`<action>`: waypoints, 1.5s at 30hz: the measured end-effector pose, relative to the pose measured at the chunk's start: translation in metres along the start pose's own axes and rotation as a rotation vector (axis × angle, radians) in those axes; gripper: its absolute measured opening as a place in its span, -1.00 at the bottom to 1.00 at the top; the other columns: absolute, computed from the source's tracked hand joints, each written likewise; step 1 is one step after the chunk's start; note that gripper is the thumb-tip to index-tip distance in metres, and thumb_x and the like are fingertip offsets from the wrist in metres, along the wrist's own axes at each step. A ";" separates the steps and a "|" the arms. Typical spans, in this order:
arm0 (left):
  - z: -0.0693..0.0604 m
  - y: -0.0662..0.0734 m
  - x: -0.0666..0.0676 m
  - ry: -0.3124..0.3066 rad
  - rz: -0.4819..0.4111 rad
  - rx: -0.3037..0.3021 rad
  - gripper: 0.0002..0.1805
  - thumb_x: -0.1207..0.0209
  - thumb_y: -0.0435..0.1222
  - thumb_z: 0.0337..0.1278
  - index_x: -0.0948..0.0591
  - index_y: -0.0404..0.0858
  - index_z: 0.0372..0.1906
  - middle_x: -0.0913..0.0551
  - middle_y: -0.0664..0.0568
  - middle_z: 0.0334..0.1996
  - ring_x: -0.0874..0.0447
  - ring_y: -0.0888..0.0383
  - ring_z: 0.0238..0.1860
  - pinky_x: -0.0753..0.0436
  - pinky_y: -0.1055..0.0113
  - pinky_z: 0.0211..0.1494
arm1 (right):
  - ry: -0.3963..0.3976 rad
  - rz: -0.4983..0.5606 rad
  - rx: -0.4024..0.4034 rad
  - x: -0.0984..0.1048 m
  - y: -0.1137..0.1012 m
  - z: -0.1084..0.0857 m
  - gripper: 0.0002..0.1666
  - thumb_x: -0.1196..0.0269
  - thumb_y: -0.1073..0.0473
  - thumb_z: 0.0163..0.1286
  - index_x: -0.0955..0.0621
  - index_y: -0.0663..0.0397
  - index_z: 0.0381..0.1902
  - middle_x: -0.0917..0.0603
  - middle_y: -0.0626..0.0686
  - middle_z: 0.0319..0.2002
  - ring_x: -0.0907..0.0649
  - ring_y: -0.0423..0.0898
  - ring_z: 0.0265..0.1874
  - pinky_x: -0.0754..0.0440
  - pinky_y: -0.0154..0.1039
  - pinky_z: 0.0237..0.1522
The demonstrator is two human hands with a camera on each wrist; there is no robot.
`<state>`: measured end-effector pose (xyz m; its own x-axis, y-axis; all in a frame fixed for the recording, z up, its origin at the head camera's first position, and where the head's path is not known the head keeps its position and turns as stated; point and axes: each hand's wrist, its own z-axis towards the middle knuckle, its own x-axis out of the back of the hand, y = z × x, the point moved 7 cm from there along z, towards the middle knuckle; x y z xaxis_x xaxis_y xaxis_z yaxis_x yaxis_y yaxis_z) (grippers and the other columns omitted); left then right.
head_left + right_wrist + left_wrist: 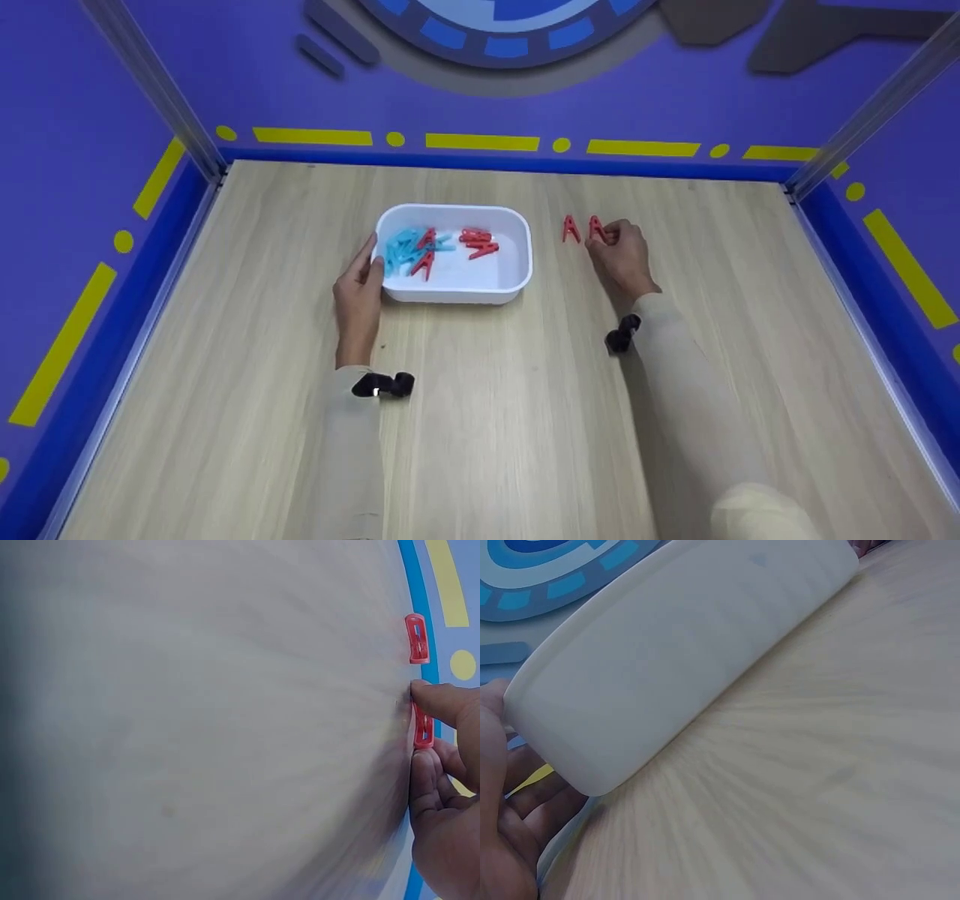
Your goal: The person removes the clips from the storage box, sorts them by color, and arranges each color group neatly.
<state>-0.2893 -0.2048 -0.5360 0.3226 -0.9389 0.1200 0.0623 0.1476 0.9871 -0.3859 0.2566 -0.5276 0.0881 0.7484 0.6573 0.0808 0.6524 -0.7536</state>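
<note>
A white tray [450, 295] holds light-blue clips [401, 246] at its left end and several red clips [481, 249] in its middle. My left hand [358, 304] grips the tray's left end, thumb near the rim; in the left wrist view the hand [510, 825] is beside the tray wall [652, 667], its fingers partly behind it. Right of the tray, two red clips stand side by side on the table. My right hand [622, 259] pinches the right one [596, 227], with the other clip [571, 229] just left of it. The right wrist view shows the pinched clip [424, 726] between thumb and fingers.
The wooden table [510, 420] has a blue-purple panel [480, 112] with yellow marks along its back, and similar panels at both sides. Metal posts stand at the two back corners. A black wrist camera [384, 385] sits on the left wrist, another [622, 334] on the right.
</note>
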 end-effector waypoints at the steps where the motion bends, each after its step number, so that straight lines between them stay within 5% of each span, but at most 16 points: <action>1: -0.001 0.000 -0.001 -0.001 0.000 0.001 -0.51 -0.13 -0.09 0.64 -0.50 0.13 0.54 -0.42 0.25 0.54 -0.26 0.37 0.54 -0.34 0.34 0.56 | -0.001 -0.001 -0.002 0.001 0.000 0.001 -0.49 -0.34 0.14 0.55 -0.48 0.37 0.26 -0.51 0.25 0.09 -0.51 0.04 0.01 -0.52 -0.14 0.01; 8: -0.005 -0.003 0.002 0.011 0.018 0.056 -0.51 -0.12 -0.04 0.64 -0.49 0.20 0.54 -0.41 0.33 0.53 -0.26 0.38 0.54 -0.35 0.35 0.54 | -0.052 -0.003 -0.037 -0.002 0.000 0.003 -0.48 -0.33 0.15 0.54 -0.47 0.35 0.28 -0.50 0.22 0.10 -0.49 0.04 0.03 -0.52 -0.13 0.05; 19: -0.011 -0.010 -0.002 -0.008 0.000 0.038 -0.51 -0.14 -0.07 0.64 -0.49 0.15 0.54 -0.41 0.22 0.55 -0.25 0.34 0.55 -0.33 0.34 0.56 | -0.084 0.013 -0.079 0.000 0.013 -0.010 -0.47 -0.35 0.17 0.53 -0.48 0.31 0.30 -0.51 0.17 0.07 -0.49 -0.01 -0.01 -0.51 -0.19 -0.03; 24: -0.007 -0.007 -0.002 0.004 -0.028 -0.003 -0.51 -0.13 -0.07 0.65 -0.50 0.10 0.54 -0.43 0.28 0.53 -0.26 0.33 0.56 -0.34 0.33 0.55 | -0.071 0.062 -0.043 0.004 0.009 -0.006 -0.47 -0.38 0.19 0.51 -0.49 0.32 0.30 -0.53 0.20 0.08 -0.51 0.00 0.00 -0.53 -0.19 0.00; 33: 0.002 -0.001 -0.001 -0.001 -0.044 0.030 -0.51 -0.13 -0.08 0.65 -0.49 0.13 0.54 -0.39 0.27 0.55 -0.23 0.34 0.57 -0.32 0.37 0.56 | -0.058 0.049 -0.028 0.005 0.001 0.002 -0.47 -0.38 0.17 0.51 -0.49 0.31 0.29 -0.51 0.16 0.04 -0.48 -0.03 -0.04 -0.49 -0.23 -0.07; 45: -0.004 -0.003 -0.003 -0.013 -0.053 0.026 -0.51 -0.15 -0.06 0.63 -0.49 0.17 0.53 -0.40 0.33 0.54 -0.24 0.39 0.55 -0.34 0.42 0.53 | -0.094 0.036 -0.038 0.008 0.004 -0.008 -0.40 -0.33 0.20 0.53 -0.45 0.30 0.41 -0.51 0.21 0.19 -0.50 0.04 0.13 -0.54 -0.09 0.20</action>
<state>-0.2865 -0.2012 -0.5397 0.3071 -0.9492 0.0686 0.0548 0.0896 0.9945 -0.3773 0.2648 -0.5252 -0.0020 0.7801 0.6256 0.1166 0.6215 -0.7747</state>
